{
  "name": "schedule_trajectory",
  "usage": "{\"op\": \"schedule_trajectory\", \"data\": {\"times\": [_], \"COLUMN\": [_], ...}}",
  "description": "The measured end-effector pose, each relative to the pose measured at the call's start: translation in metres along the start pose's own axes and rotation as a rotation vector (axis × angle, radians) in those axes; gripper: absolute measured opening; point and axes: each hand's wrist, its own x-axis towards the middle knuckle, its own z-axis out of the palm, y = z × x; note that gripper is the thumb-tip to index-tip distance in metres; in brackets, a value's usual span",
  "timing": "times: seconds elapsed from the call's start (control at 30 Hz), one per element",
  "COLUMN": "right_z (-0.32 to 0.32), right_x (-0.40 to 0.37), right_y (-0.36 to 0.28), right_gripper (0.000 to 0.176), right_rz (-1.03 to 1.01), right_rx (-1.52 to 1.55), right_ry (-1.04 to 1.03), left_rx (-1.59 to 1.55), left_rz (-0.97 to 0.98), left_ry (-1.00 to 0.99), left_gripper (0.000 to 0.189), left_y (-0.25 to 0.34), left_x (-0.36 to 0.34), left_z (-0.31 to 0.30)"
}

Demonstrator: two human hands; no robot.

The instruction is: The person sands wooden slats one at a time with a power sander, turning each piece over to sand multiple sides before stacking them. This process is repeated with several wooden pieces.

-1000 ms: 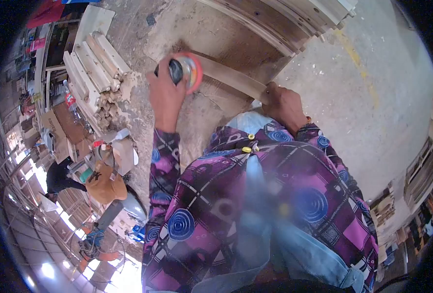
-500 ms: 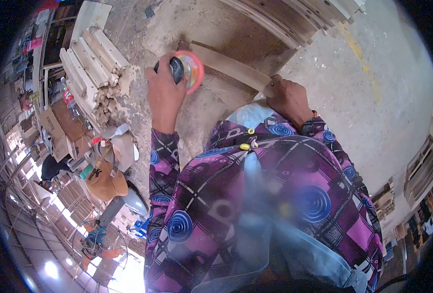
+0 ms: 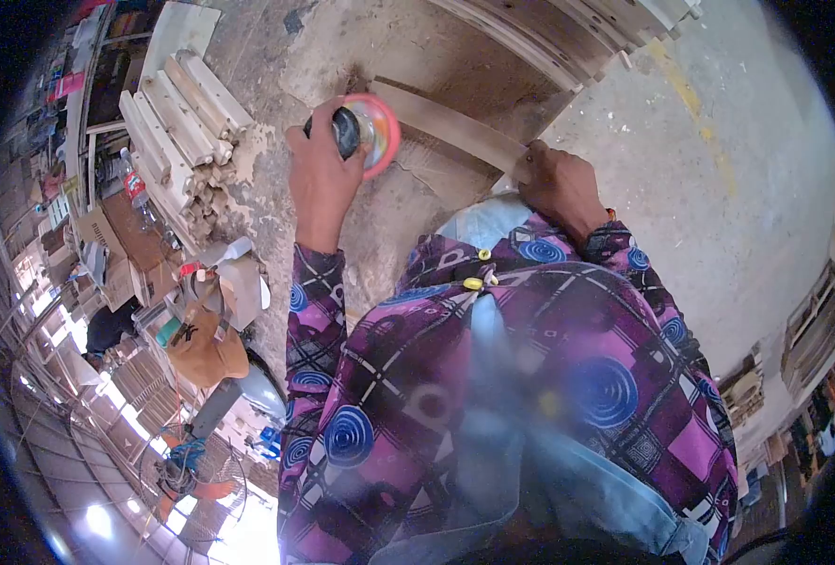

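My left hand [image 3: 327,177] is wrapped round the black knob [image 3: 345,133] of a round tool with an orange-red rim [image 3: 394,141] and a paler, shiny face. This disc is tilted on edge, close to the far end of a flat wooden strip [image 3: 450,124]. The strip slants down to the right, toward my lap. At its near end, my right hand [image 3: 565,188] has its fingers closed on the wood. A brown flat piece [image 3: 436,169] lies under and beside the strip.
Stacked wooden pieces [image 3: 177,113] lie on the floor at left, near a plastic bottle [image 3: 134,186] and a cardboard box [image 3: 105,232]. Long boards [image 3: 568,42] are piled at the top. A brown cap [image 3: 206,348] and a fan [image 3: 192,468] show at lower left.
My left hand and the round tool have shifted slightly to the right in view. The right hand keeps its grip on the near end of the wooden strip.
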Motion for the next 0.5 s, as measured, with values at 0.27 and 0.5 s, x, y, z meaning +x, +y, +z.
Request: {"op": "schedule_trajectory", "data": {"times": [0.27, 0.5], "right_z": [0.0, -0.001], "right_x": [0.001, 0.0], "right_y": [0.002, 0.0], "right_gripper": [0.027, 0.026], "right_rz": [-0.003, -0.001], "right_rx": [-0.014, -0.014], "right_ry": [-0.028, -0.008], "left_rx": [-0.024, -0.035], "left_rz": [0.034, 0.09], "left_ry": [0.042, 0.042], "left_gripper": [0.065, 0.062], "left_y": [-0.004, 0.005], "left_x": [0.004, 0.004], "left_z": [0.002, 0.008]}}
